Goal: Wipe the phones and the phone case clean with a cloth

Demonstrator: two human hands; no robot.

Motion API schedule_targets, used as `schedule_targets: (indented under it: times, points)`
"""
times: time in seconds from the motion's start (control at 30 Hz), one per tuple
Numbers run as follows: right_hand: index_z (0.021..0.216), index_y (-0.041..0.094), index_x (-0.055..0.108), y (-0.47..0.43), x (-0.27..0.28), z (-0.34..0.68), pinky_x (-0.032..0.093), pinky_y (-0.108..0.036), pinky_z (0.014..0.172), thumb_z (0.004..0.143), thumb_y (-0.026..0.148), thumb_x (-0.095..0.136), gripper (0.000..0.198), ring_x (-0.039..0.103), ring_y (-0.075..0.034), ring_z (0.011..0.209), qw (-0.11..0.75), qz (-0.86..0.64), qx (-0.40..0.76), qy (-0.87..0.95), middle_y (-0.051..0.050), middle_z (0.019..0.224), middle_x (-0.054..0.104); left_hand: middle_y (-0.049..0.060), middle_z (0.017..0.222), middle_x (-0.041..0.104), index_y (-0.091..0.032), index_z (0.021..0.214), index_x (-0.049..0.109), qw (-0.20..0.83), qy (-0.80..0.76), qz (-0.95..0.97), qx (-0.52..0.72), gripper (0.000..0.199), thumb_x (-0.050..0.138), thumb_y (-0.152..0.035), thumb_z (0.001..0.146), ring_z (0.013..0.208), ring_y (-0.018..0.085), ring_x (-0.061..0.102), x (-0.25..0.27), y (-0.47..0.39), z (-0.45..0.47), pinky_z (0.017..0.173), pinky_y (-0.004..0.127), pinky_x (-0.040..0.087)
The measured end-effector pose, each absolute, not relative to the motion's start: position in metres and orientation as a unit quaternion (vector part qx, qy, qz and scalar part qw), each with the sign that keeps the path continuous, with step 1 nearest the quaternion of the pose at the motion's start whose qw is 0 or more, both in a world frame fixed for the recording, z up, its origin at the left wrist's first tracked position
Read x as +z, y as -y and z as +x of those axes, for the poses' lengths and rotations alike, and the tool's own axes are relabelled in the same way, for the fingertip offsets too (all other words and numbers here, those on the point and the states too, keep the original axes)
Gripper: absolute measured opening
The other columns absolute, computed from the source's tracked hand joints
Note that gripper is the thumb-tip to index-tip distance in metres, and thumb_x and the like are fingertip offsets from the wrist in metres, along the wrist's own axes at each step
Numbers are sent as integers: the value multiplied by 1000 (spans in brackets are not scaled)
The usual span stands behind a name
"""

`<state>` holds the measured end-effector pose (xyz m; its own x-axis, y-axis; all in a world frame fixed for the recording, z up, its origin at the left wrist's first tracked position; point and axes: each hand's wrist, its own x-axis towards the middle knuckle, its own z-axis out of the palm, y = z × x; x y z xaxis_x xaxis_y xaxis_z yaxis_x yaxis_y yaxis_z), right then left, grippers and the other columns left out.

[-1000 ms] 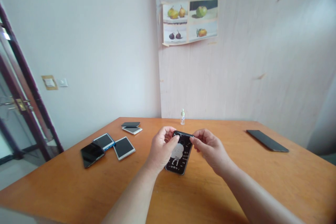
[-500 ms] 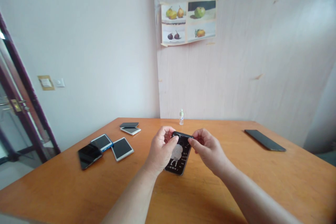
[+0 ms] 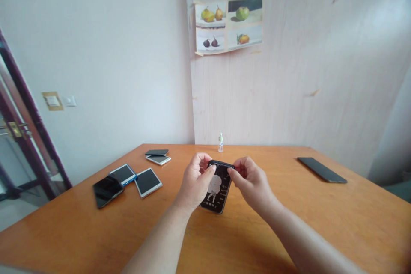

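Both hands pinch the top end of a phone [image 3: 217, 192] in a dark case printed with a pale cartoon figure and white lettering. It tilts upright over the table, its printed back towards me. My left hand [image 3: 196, 184] grips the upper left corner, thumb on the back. At the upper right corner, my right hand [image 3: 252, 182] pinches between thumb and bent fingers. The phone's far side is hidden, and I cannot tell whether its lower edge touches the table.
The wooden table [image 3: 257, 239] bears a black phone [image 3: 107, 190], a blue-edged device [image 3: 123, 174], a white one [image 3: 148, 182], and behind them another white device [image 3: 158, 159] beside a dark one [image 3: 156, 152]. A small bottle [image 3: 220, 143] stands at the back; a black slab [image 3: 321, 169] lies right.
The view has shifted very slightly, moving everything a little to the left. Both hands keep their grip on the phone, with scarcely any other difference.
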<state>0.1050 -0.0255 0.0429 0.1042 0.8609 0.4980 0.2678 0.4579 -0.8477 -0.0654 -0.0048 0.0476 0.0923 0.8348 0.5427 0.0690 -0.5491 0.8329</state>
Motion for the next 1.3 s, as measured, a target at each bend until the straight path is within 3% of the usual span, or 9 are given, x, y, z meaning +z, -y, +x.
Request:
schedule_targets:
  times: [0.47,0.73,1.3]
  points:
    - [84,23,47,25,45,105,36,-23,49,78,27,62,17,47,-11,54,565,-452,285,629,6,63,49,-1,88,58,-21,97,52,338,-347,665,568,17,62,-27,84,72,12,53,49,4,-69,70,23,43]
    - [80,22,44,29,55,115,35,-22,47,76,30,64,23,43,-8,51,542,-428,387,612,7,64,47,-1,90,57,-22,100,48,374,-327,674,547,24,63,-23,82,73,12,54,51,9,-65,69,23,44]
    - [77,22,44,28,53,115,30,-23,50,75,29,64,21,39,-10,56,542,-450,309,639,6,64,44,-2,89,55,-22,98,45,365,-322,673,557,27,64,-20,79,77,12,54,53,12,-60,73,24,44]
